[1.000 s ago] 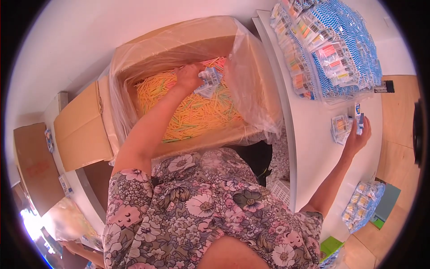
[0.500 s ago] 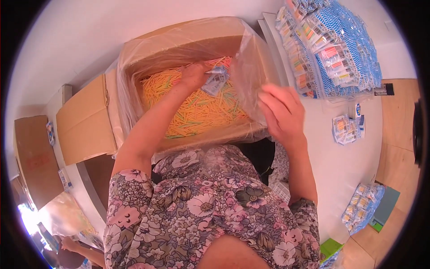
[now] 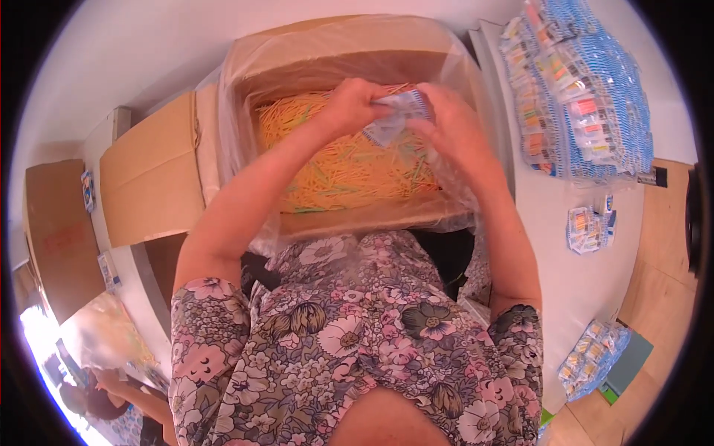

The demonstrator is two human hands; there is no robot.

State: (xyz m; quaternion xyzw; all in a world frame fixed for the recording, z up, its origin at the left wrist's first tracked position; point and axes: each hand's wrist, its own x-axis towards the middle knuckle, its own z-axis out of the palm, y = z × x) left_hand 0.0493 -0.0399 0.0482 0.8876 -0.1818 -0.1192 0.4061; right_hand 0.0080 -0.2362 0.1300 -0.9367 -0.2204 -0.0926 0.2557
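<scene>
A small clear plastic bag (image 3: 388,129) with blue-and-white print is held up between my two hands, over the far part of a box. My left hand (image 3: 354,105) has its fingers closed at the bag's left edge. On the other side, my right hand (image 3: 449,123) pinches the bag near its upper right corner, thumb and fingers together. Below the bag lies a heap of thin short sticks (image 3: 335,182), mostly orange and yellow with some green and pink. They fill the cardboard box (image 3: 327,61), which is lined with a clear plastic sheet. Whatever is inside the bag is hard to make out.
A big pile of filled blue-and-white packets (image 3: 606,97) lies at the far right on the white table (image 3: 543,249). A small packet stack (image 3: 586,229) sits nearer, with a packet bundle (image 3: 593,358) at the edge. Box flaps (image 3: 149,178) spread left. Another person (image 3: 111,394) is at lower left.
My right hand has left the box's right side and moved inward to grip the bag. My left hand has lifted the bag off the sticks and shifted right.
</scene>
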